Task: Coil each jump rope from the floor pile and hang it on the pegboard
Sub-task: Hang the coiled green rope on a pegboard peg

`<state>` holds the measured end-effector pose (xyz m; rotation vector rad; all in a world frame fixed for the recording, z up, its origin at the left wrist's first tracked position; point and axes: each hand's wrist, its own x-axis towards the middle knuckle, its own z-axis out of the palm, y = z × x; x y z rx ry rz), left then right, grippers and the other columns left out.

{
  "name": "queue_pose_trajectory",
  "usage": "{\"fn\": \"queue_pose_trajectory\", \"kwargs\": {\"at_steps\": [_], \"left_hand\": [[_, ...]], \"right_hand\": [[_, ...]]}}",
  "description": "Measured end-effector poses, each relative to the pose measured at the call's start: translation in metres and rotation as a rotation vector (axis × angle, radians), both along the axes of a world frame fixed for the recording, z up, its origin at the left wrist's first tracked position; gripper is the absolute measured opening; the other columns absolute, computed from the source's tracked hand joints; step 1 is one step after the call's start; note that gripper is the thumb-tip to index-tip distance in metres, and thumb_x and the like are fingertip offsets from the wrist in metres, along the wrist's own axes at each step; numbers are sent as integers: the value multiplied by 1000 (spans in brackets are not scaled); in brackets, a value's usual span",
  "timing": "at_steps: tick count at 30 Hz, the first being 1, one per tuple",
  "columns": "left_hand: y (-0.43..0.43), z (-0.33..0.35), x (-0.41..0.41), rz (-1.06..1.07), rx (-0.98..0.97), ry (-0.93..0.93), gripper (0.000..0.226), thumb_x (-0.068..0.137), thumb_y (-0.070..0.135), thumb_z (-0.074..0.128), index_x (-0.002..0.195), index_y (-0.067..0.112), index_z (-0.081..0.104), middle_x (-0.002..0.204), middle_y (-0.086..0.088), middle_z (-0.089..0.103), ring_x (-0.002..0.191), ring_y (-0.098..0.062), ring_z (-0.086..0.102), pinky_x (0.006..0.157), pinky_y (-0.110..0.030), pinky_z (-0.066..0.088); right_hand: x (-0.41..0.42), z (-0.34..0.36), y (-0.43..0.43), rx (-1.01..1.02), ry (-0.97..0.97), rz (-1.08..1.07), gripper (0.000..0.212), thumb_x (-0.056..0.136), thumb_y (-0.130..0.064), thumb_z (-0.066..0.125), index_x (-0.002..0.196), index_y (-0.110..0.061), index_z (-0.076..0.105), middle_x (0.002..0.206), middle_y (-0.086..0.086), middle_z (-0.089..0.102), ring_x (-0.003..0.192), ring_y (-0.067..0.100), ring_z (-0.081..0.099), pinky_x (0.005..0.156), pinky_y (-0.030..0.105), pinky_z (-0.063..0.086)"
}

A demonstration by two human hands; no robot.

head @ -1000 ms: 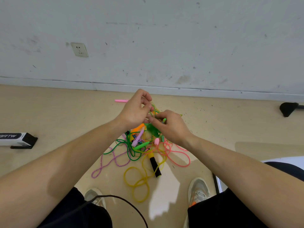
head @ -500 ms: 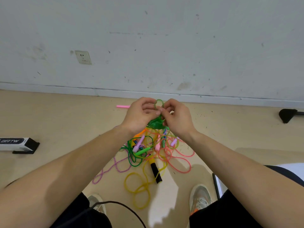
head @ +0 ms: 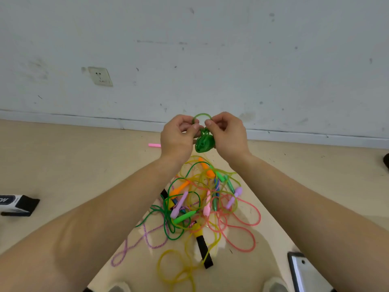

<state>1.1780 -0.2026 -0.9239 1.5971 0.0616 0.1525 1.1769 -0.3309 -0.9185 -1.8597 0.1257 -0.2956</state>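
Observation:
A tangled pile of jump ropes (head: 200,205) lies on the floor between my forearms, with green, yellow, pink and purple cords and orange, green, lilac and black handles. Above it I hold up a green jump rope (head: 203,142), wound into a tight bundle with a small loop at its top. My left hand (head: 179,135) pinches the left side of that loop. My right hand (head: 226,133) pinches the right side. The pegboard is out of view.
A white wall with a socket (head: 100,76) stands close ahead. A single pink handle (head: 154,145) lies near the baseboard. A black-and-white box (head: 17,204) sits at the left, a phone-like device (head: 303,270) at the lower right. My shoes show at the bottom edge.
Both hands have risen from the pile with the green rope, which now hangs clear of the other ropes. The small loop at its top has come out between my fingers.

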Motion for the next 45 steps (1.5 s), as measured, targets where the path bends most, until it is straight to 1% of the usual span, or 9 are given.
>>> {"fn": "queue_pose_trajectory", "kwargs": {"at_steps": [5,9,17,25,32,39,41,43,45], "left_hand": [[14,-5,72,29,117,36,5,91,7,68,93,11,68,81,-9,76,75,-19,75,69,-35,61],[22,57,94,6,121,152,9,88,7,72,87,15,72,77,-5,76,77,-20,74,75,-35,60],[28,310,101,-42,139,262,4,87,15,75,89,18,73,80,0,77,67,-6,67,58,-16,52],[31,548,102,-99,183,223,8,90,16,72,97,14,72,85,1,78,69,-8,66,61,-19,52],[25,706,119,-126,179,105,5,90,17,73,94,18,72,85,1,78,70,-9,67,65,-24,52],[26,776,144,-123,126,62,12,92,21,71,102,14,70,91,-3,77,73,-13,68,70,-29,53],[25,781,155,-107,106,82,3,93,16,67,96,16,68,97,-9,75,81,-20,69,75,-36,56],[22,782,167,-89,108,107,11,94,9,62,91,20,65,101,-12,73,90,-27,69,80,-39,57],[20,780,179,-72,113,114,12,94,9,61,95,19,67,104,-12,72,94,-28,69,75,-35,56]], "right_hand": [[71,-13,12,59,70,19,16,92,-25,69,77,-21,63,75,1,70,75,16,67,68,30,53],[93,41,14,81,150,54,15,92,-25,68,80,-17,66,74,-2,71,63,8,61,68,32,52],[102,282,12,87,227,49,14,94,-26,66,81,-20,66,78,-3,72,73,11,66,80,40,57],[110,522,3,23,210,128,13,93,-27,67,82,-21,67,82,-1,72,76,15,66,80,39,58],[128,686,-5,-40,86,125,14,93,-26,67,81,-21,66,79,0,69,73,16,62,75,39,56],[137,762,3,-10,-4,59,14,98,-23,62,85,-19,66,77,-5,69,68,10,61,64,23,46],[143,768,8,24,0,21,15,99,-25,60,86,-19,67,81,-4,71,73,12,63,64,24,47],[150,769,13,62,18,-31,15,99,-27,60,90,-18,69,87,-3,72,83,15,66,68,26,51],[159,769,17,81,25,-70,15,99,-28,60,90,-20,69,88,-3,71,87,15,66,71,27,53]]}}
